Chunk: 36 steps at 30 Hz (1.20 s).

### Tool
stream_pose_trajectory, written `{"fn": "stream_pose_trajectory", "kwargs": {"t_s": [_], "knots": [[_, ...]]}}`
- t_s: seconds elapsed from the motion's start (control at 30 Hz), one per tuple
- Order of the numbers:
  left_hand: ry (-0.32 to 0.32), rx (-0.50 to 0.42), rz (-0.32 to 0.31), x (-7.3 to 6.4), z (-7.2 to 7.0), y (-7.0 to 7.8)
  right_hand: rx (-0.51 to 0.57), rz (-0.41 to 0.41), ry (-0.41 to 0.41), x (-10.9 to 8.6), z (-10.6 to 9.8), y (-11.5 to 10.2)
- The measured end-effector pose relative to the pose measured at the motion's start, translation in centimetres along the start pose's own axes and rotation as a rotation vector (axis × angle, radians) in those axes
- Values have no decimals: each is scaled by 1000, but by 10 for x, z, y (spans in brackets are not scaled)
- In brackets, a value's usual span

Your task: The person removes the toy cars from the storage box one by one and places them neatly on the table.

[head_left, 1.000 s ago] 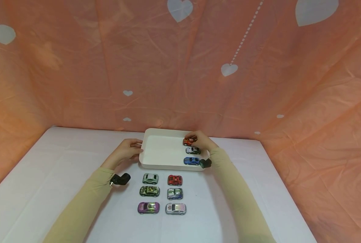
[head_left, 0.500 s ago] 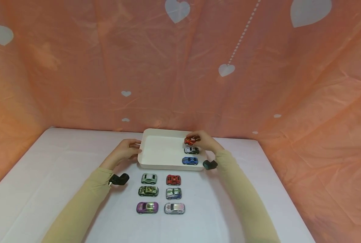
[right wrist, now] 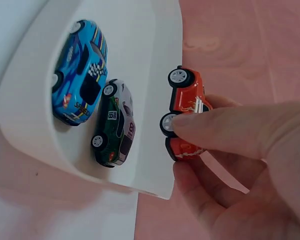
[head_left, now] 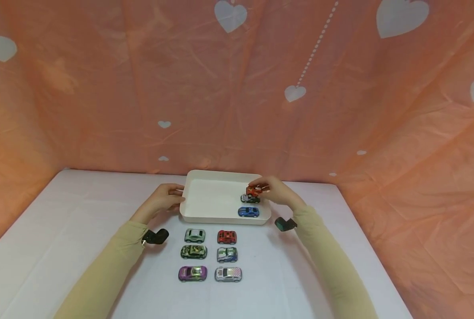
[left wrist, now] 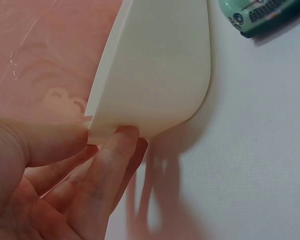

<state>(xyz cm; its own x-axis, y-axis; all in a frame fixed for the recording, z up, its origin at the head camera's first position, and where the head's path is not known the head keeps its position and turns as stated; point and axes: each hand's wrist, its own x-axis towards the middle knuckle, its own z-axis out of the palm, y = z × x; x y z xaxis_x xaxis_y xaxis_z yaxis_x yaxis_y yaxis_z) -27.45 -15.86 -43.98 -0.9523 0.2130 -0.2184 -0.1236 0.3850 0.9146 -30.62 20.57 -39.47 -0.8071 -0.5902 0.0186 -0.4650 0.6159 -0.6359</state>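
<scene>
My right hand (head_left: pixel 278 192) pinches an orange-red toy car (right wrist: pixel 189 112) between thumb and fingers. That car is raised at the tray's right side; in the head view it overlaps a white-and-green toy car (right wrist: pixel 115 125) lying in the tray. A blue toy car (head_left: pixel 248 212) lies in the tray nearer the front. My left hand (head_left: pixel 165 199) grips the left end of the white tray (left wrist: pixel 160 60), thumb at the rim and fingers against the outer wall. Some left fingers are hidden behind the tray in the left wrist view.
In front of the tray several toy cars stand in two columns: pale green (head_left: pixel 195 235), camouflage (head_left: pixel 194 252) and purple (head_left: pixel 192 274) on the left; red (head_left: pixel 227 237), silver-and-blue (head_left: pixel 227 254) and white-pink (head_left: pixel 228 274) on the right. An orange curtain (head_left: pixel 229 110) hangs behind the white table (head_left: pixel 301 283).
My right hand has lifted the orange-red car off the tray's back right and drawn it slightly toward me. My left hand keeps its place on the tray.
</scene>
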Motion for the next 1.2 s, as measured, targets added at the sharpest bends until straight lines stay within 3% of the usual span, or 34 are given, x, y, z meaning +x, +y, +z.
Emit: {"fn": "stream_pose_trajectory", "kwargs": {"t_s": [0.27, 0.53, 0.93, 1.2], "knots": [[3, 17, -9, -1, 0, 1, 0, -41, 17, -21, 2, -15], [-1, 15, 7, -2, 1, 0, 24, -18, 17, -41, 8, -27], [4, 20, 2, 0, 1, -1, 24, -139, 19, -71, 22, -30], [-3, 24, 13, 0, 1, -1, 34, -139, -1, -85, 34, -31]]}}
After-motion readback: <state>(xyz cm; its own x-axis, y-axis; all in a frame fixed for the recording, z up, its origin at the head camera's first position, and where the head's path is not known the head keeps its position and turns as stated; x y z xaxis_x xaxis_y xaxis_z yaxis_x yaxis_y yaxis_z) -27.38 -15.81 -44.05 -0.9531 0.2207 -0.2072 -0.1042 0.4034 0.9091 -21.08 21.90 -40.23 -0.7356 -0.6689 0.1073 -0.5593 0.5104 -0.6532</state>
